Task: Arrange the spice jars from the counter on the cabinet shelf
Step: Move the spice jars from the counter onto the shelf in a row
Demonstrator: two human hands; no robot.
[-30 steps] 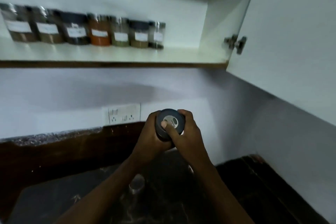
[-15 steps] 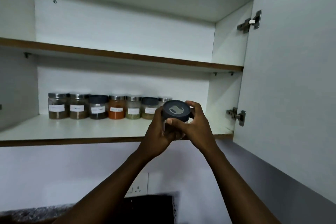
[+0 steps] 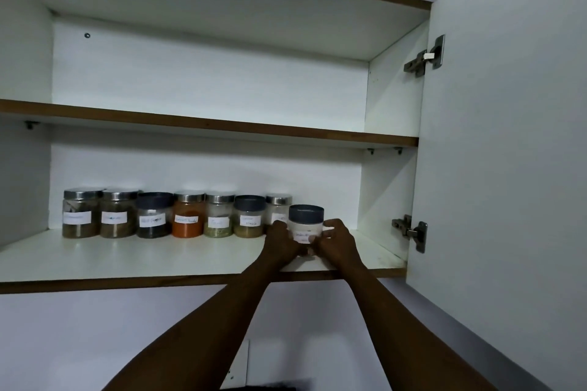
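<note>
While both arms are reaching up, we're gripping the grey-lidded jar (image 3: 305,225) with left hand (image 3: 281,244) and right hand (image 3: 337,242), on lower shelf (image 3: 133,259) beside jar row (image 3: 178,216)

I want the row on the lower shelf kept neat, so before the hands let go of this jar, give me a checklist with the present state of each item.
1. Jar with dark lid upright: ok.
2. Both hands grip it, left hand and right hand: ok.
3. Base resting on the lower shelf: cannot tell, the hands hide it.
4. In line with the row of seven jars: not ok, it sits nearer the shelf's front edge.
5. Label facing outward: ok.
6. Free shelf to its right: ok.
</note>
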